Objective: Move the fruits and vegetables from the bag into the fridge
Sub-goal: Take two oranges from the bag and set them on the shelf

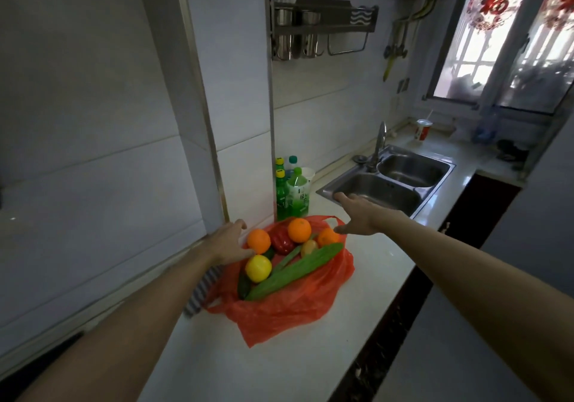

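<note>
A red plastic bag (289, 311) lies spread open on the white counter (366, 265). On it sit three oranges, one at the left (258, 240), one in the middle (299, 230) and one at the right (327, 236). A yellow lemon (258, 268), a red pepper (281, 243), a long green cucumber (295, 272) and a small yellowish fruit (309, 247) lie with them. My left hand (228, 243) reaches in at the bag's left side, its fingers next to the left orange. My right hand (357, 213) hovers open above the bag's right edge, holding nothing. No fridge is in view.
Green drink bottles (290, 195) stand against the tiled wall behind the bag. A steel double sink (388, 184) with a tap lies to the right. A striped cloth (202, 290) lies left of the bag. A cup with a straw (423, 130) stands near the window.
</note>
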